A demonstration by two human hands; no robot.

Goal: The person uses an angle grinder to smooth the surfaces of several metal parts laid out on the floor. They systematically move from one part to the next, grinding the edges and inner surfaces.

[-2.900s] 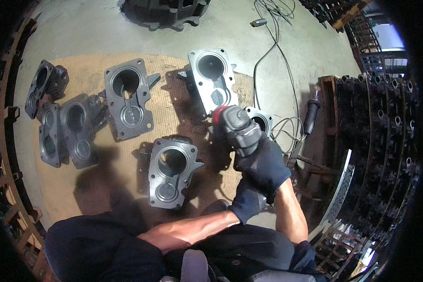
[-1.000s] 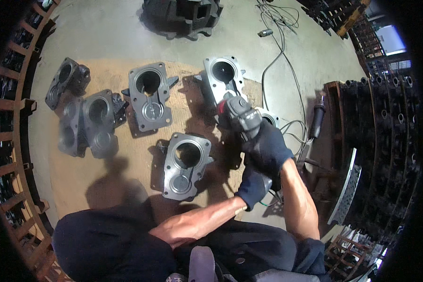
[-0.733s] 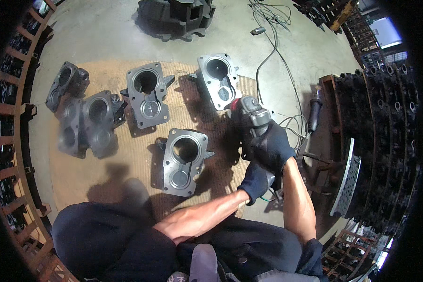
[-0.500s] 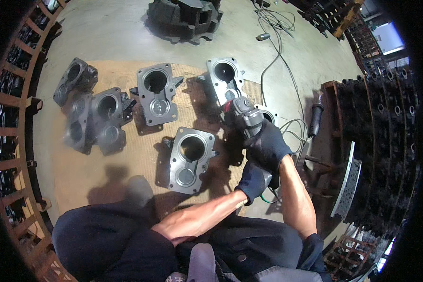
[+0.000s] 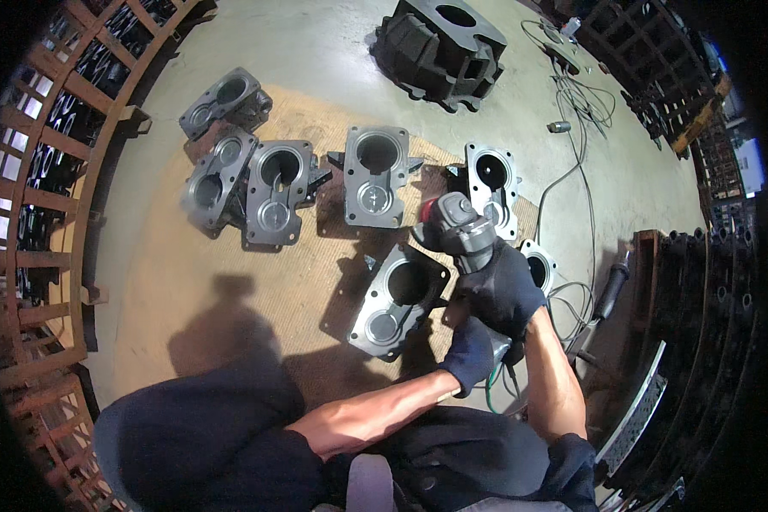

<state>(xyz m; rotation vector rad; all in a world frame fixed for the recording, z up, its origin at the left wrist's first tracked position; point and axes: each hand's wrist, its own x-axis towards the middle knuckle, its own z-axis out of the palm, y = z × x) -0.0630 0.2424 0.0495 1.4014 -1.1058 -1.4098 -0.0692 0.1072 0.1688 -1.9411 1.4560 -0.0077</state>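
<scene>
Both my hands, in dark gloves, are closed round an angle grinder (image 5: 462, 224). My right hand (image 5: 503, 286) grips it just behind the head; my left hand (image 5: 474, 352) wraps the rear end, where a green cord hangs down. The grinder's head points away from me, with a bit of red at its left side. Below and left of the head lies a grey metal casting (image 5: 374, 297) with a large round bore and a smaller round recess. Another casting (image 5: 512, 183) stands just beyond the grinder, partly covered by it. A third casting (image 5: 549, 256) shows beside my right glove.
Several similar castings (image 5: 356, 175) stand to the left on a brown cardboard sheet (image 5: 171, 299). A big dark housing (image 5: 427, 60) sits farther back. Cables (image 5: 590, 196) and a second long dark tool (image 5: 610, 290) lie at right. Racks of parts (image 5: 717, 341) and rusty crates (image 5: 26, 260) flank the floor.
The view has swung left, so the surroundings sit farther right in it. Against the castings, the grinder has moved left, off the far right casting and toward the near one. Both hands keep their grip.
</scene>
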